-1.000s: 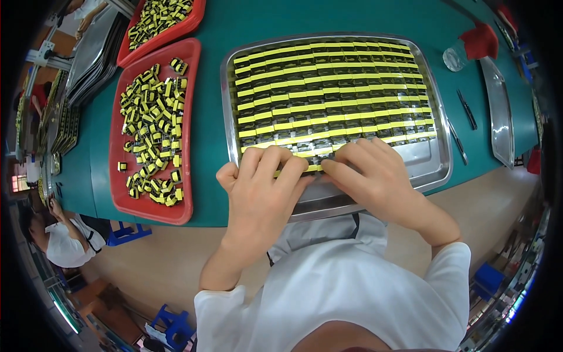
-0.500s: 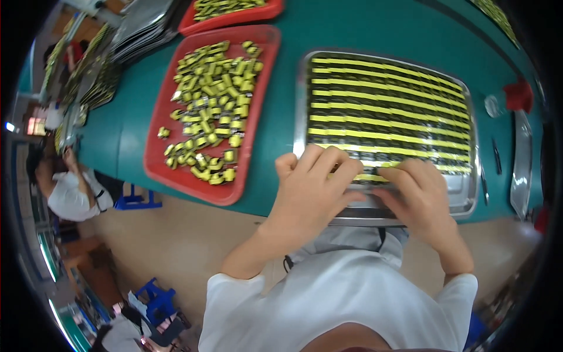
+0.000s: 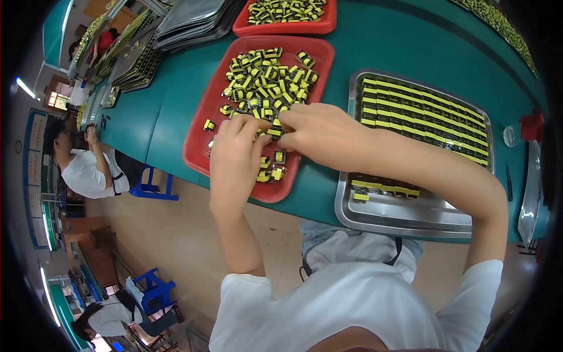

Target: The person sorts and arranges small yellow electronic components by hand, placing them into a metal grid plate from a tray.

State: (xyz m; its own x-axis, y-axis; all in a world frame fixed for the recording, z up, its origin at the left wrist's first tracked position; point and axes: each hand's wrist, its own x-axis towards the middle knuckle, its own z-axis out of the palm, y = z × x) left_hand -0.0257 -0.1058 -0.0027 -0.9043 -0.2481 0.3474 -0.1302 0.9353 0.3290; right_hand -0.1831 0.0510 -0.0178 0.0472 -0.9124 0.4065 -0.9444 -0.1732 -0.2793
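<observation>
A red plastic tray (image 3: 202, 132) holds a loose heap of small yellow-taped transformers (image 3: 267, 82) with dark cores. Both my hands are over the near half of it. My left hand (image 3: 233, 158) has its fingers curled onto transformers in the heap. Beside it, my right hand (image 3: 311, 130) reaches across from the right, its fingers pinched on transformers close to the left fingertips. To the right, a metal tray (image 3: 404, 220) carries transformers in straight rows, with a short, partial row (image 3: 384, 189) nearest me. My right forearm hides part of those rows.
Another red tray of transformers (image 3: 287, 14) stands behind the first. Stacked dark trays (image 3: 196, 26) are at the far left. On the right lie a pen-like tool (image 3: 509, 183), a clear container (image 3: 511, 135) and a red object (image 3: 532, 126). A person (image 3: 88, 170) sits at left.
Both hands have left the rows in the metal tray and moved left into the red tray. The view has shifted, so the trays appear farther right.
</observation>
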